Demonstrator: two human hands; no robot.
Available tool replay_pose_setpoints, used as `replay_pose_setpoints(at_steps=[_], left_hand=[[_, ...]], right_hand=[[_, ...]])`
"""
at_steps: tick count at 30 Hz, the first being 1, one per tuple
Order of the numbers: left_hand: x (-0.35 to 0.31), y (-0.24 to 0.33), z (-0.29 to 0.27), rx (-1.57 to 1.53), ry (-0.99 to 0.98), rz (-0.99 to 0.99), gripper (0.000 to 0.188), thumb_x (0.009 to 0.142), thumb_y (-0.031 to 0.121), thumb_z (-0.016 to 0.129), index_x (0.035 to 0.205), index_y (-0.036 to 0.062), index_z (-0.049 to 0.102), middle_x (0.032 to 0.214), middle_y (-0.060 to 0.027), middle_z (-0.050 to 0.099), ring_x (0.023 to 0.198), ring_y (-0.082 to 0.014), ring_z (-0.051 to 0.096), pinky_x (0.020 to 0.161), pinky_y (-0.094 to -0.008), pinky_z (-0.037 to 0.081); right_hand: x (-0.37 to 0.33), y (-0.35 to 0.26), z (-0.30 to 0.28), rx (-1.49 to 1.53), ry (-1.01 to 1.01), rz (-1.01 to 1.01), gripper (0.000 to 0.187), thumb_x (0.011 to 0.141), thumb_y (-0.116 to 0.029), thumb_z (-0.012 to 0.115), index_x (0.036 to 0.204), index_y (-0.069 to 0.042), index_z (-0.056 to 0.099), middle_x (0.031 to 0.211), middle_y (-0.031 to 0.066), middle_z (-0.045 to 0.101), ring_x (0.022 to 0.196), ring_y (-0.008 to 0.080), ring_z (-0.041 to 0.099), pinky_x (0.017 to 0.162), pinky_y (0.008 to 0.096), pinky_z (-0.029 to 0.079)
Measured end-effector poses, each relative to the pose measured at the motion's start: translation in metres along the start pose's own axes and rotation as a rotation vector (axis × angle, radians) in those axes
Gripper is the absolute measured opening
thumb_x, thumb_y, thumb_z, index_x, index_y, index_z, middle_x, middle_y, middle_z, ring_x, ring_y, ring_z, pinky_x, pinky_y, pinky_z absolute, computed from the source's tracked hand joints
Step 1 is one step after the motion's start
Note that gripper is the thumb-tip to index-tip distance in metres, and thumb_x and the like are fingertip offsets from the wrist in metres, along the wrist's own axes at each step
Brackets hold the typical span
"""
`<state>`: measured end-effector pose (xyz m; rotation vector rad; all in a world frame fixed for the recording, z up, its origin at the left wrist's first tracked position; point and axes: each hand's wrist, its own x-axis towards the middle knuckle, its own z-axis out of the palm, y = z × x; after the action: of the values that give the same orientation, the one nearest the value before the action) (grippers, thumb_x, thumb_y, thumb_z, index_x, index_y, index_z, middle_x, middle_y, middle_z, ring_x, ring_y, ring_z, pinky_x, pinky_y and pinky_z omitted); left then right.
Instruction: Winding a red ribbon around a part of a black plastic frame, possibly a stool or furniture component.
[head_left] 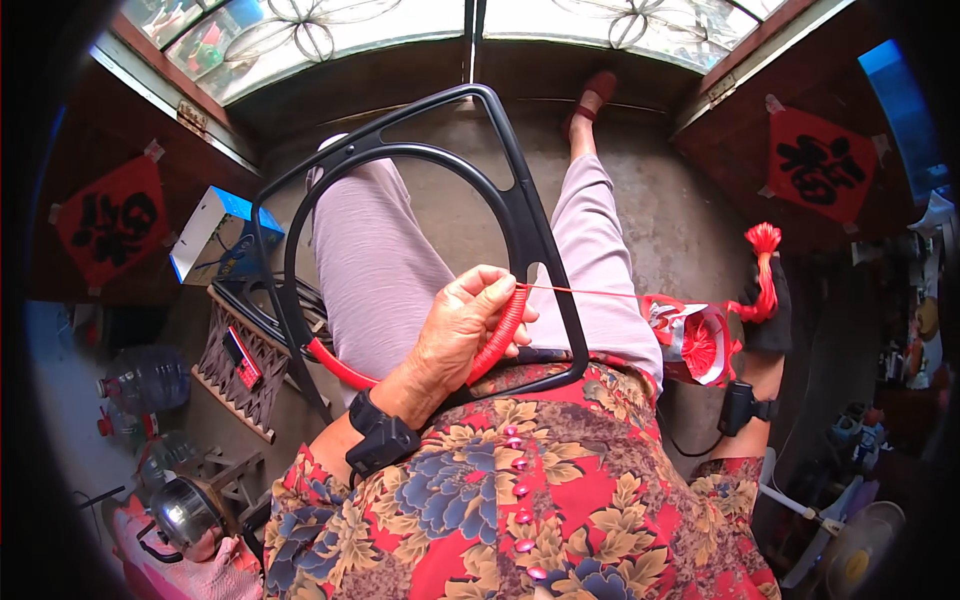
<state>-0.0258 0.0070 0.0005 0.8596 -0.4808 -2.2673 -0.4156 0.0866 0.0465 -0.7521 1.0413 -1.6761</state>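
Note:
A black metal frame (520,190) with a round ring inside a squarish outline rests across my lap. Red cord (345,368) is coiled tightly around the lower part of the ring. My left hand (465,325) grips the ring at the wrapped section, thumb and forefinger pinched where the coils end. From there a thin red strand (590,292) stretches taut to the right. My right hand (775,305) is at the right beside a red cord hank (763,262); something black covers it and its fingers cannot be made out. An open plastic bag of red cord (703,345) lies by my right thigh.
At left are a blue-and-white box (215,235), a folding stool (235,365) with a red-and-black object on it, a large plastic bottle (150,380) and a metal kettle (187,518). A fan (865,545) stands at lower right. Glazed doors (470,40) are ahead.

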Motion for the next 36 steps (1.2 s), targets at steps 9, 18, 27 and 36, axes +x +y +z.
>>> replay_pose_setpoints(at_steps=[9, 18, 27, 36], left_hand=[[0.0, -0.008, -0.003, 0.343, 0.118, 0.261, 0.014, 0.09, 0.014, 0.06, 0.101, 0.0049, 0.058, 0.097, -0.0109, 0.065, 0.084, -0.0145, 0.065, 0.069, -0.0263, 0.056], [0.004, -0.012, -0.002, 0.521, 0.183, 0.537, 0.017, 0.084, 0.008, 0.066, 0.099, 0.0026, 0.061, 0.115, -0.004, 0.057, 0.103, -0.0143, 0.057, 0.087, -0.033, 0.047], [-0.003, 0.005, -0.004, 0.352, -0.046, 0.126, 0.019, 0.097, 0.018, 0.047, 0.109, 0.0036, 0.044, 0.098, -0.009, 0.059, 0.078, -0.0145, 0.063, 0.064, -0.0262, 0.055], [0.003, 0.005, -0.005, 0.157, -0.039, 0.174, 0.017, 0.093, 0.018, 0.056, 0.099, 0.0027, 0.053, 0.092, -0.0086, 0.061, 0.077, -0.0136, 0.063, 0.064, -0.0249, 0.056]], right_hand=[[0.061, 0.064, 0.172, -1.007, -0.322, -0.593, 0.05, 0.074, 0.006, 0.057, 0.122, -0.005, 0.054, 0.12, 0.0109, 0.056, 0.109, 0.0261, 0.056, 0.093, 0.0326, 0.044], [0.059, 0.113, 0.264, -1.322, -1.247, -0.987, 0.023, 0.064, -0.016, 0.064, 0.086, -0.009, 0.065, 0.112, 0.0111, 0.056, 0.12, 0.0312, 0.045, 0.104, 0.0471, 0.034], [0.022, 0.055, 0.216, -1.307, -1.037, -0.494, 0.049, 0.062, -0.006, 0.072, 0.108, -0.013, 0.059, 0.118, 0.0122, 0.056, 0.119, 0.0329, 0.047, 0.096, 0.0451, 0.04], [-0.013, 0.067, 0.195, -0.89, -0.749, -0.216, 0.036, 0.075, -0.007, 0.067, 0.11, -0.005, 0.057, 0.122, 0.0134, 0.056, 0.117, 0.0307, 0.052, 0.1, 0.043, 0.039]])
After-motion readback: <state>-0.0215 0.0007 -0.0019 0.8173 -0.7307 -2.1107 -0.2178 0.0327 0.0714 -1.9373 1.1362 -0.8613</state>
